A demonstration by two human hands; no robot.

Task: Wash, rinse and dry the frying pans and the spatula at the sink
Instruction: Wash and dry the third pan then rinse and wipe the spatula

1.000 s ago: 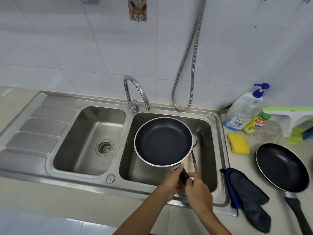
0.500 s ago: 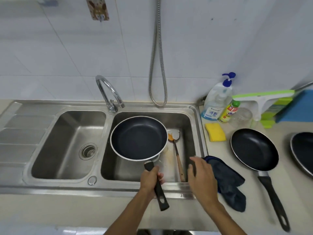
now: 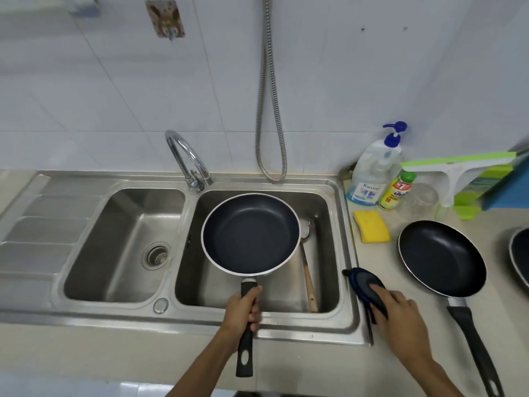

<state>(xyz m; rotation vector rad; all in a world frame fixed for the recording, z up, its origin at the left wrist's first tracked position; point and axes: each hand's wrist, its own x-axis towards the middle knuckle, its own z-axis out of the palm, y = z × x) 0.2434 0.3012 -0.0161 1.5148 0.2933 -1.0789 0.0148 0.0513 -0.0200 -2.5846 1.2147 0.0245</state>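
My left hand (image 3: 243, 310) grips the black handle of a dark frying pan (image 3: 250, 233) and holds it level above the right basin of the steel sink (image 3: 347, 282). Under it in the basin lies a spatula (image 3: 307, 276) with a wooden handle, its blade partly hidden by the pan. My right hand (image 3: 396, 316) rests on a dark blue cloth (image 3: 362, 282) at the sink's right rim and covers most of it. A second frying pan (image 3: 442, 257) sits on the counter to the right. The rim of a third pan (image 3: 519, 259) shows at the frame's right edge.
A yellow sponge (image 3: 372, 226), a soap pump bottle (image 3: 373, 173) and a small green-capped bottle (image 3: 396, 190) stand behind the cloth. A green squeegee (image 3: 455, 167) lies at the back right. The faucet (image 3: 186, 159) arches over the divider; the left basin (image 3: 123, 247) holds only its drain.
My right hand has moved right from the sink's front rim onto the blue cloth. The pan in my left hand has stayed over the right basin.
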